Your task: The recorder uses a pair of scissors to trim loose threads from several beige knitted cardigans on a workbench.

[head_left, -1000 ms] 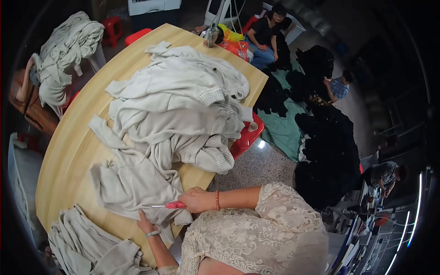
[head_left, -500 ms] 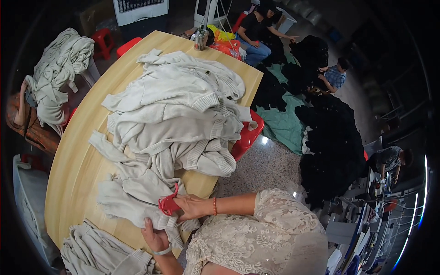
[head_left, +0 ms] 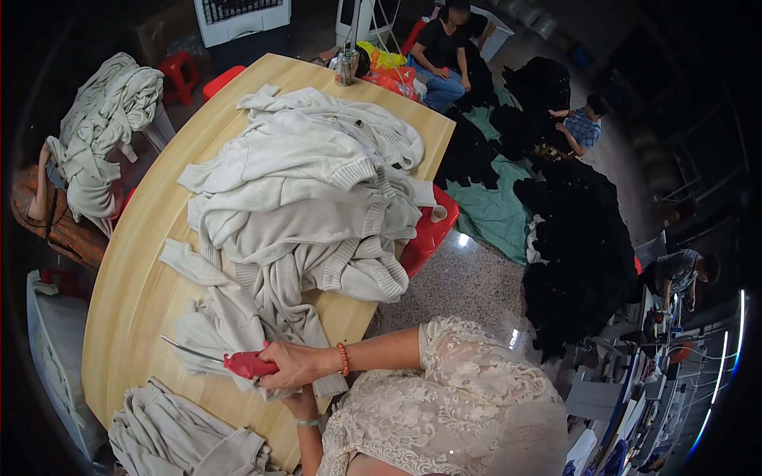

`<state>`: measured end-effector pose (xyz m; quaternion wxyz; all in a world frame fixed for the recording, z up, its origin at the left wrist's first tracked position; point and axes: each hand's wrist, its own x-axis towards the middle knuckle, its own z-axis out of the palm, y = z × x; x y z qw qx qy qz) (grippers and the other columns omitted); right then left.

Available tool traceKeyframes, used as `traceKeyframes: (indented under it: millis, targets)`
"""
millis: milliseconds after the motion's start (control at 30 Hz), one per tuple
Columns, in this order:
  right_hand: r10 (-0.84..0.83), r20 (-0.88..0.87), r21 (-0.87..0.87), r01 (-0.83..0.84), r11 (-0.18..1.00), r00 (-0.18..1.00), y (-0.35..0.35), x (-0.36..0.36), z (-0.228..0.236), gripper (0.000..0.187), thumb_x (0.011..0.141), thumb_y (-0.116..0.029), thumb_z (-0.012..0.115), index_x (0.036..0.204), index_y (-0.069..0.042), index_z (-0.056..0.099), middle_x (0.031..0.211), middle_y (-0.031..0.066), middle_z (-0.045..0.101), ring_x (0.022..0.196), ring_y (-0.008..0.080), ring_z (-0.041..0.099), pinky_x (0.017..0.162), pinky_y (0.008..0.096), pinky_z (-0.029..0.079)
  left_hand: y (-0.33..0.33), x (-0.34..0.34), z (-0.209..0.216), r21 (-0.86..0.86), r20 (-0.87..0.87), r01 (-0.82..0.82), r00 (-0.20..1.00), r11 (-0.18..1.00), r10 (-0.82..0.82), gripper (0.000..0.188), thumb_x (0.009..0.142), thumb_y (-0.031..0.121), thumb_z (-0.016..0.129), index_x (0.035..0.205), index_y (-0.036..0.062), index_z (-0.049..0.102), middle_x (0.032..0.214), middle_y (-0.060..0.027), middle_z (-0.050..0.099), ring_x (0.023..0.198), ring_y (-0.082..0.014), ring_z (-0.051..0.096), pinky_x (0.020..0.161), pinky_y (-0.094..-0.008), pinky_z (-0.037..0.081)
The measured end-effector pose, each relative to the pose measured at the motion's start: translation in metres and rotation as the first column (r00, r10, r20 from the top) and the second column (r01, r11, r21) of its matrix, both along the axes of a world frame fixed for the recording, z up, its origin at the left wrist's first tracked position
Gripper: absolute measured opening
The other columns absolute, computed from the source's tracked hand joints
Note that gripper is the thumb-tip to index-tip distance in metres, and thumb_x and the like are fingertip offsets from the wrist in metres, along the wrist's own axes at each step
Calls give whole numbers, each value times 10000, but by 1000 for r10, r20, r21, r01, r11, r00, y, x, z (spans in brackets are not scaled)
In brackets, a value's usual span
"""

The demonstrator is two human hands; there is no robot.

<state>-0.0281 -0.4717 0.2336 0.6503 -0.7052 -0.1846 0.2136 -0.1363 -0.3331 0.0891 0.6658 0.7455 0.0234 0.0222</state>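
Observation:
My right hand (head_left: 294,365) is closed around a red-handled tool (head_left: 249,364) with a long, thin, slightly curved metal shaft pointing left. Under the tool lies a cream knit sweater (head_left: 218,324) near the table's edge, its sleeve stretched toward the pile. Just below my right hand is my left hand (head_left: 302,404), at the sweater's near edge. Its fingers are hidden behind the right hand and the cloth. A tall heap of cream sweaters (head_left: 294,194) covers the middle of the table, and another knit garment (head_left: 178,436) hangs over the near left edge.
The curved wooden table (head_left: 127,262) has a glass jar (head_left: 344,70) at its far end. A red stool (head_left: 432,238) holding a cup stands against the right side. Black and green cloth (head_left: 575,246) covers the floor on the right, with people beside it. More garments (head_left: 107,111) lie at left.
My right hand has shifted left, turning the tool so its shaft now shows above the sweater. My left hand has moved right, beneath the right one. The sweater has been rumpled.

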Motion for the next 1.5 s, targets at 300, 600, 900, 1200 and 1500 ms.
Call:
traceKeyframes:
  millis: [300,600,900,1200,1500]
  targets:
    - [46,-90,207,-26,978,995,-11,6,53,247,787,-176,638,766,46,531,616,24,497,614,69,437,556,298,377,85,11,-57,-112,-20,-474,880,873,475,333,906,113,556,1213,-16,549,1083,-80,623,950,-173,605,784,-307,521]
    - [153,-38,223,-141,965,988,9,6,59,245,783,-173,636,756,38,516,603,20,483,578,82,413,533,306,356,171,14,-59,-52,-571,-600,674,798,469,225,926,187,493,1021,35,628,793,-99,637,553,-157,580,412,-297,436]
    - [169,-119,304,-126,944,978,68,32,58,293,770,-203,640,653,19,487,558,23,470,515,90,434,474,303,352,364,148,154,-379,313,-559,673,737,671,563,966,415,377,1335,-3,455,1342,-155,483,1197,-323,509,1031,-452,402]
    - [250,-118,227,-219,949,961,28,12,4,306,809,-265,620,702,2,516,588,23,510,540,110,470,497,300,371,229,229,234,315,538,-39,830,948,-144,451,768,92,602,1210,4,574,1247,-111,573,1169,-246,512,1031,-355,361]
    - [14,-101,-787,-88,611,995,-101,-68,-73,281,806,-331,635,955,-94,651,847,196,663,824,381,645,713,477,509,77,93,-22,787,-87,346,881,510,-464,297,726,36,569,1010,74,648,1176,-191,569,1063,-388,537,907,-465,432]
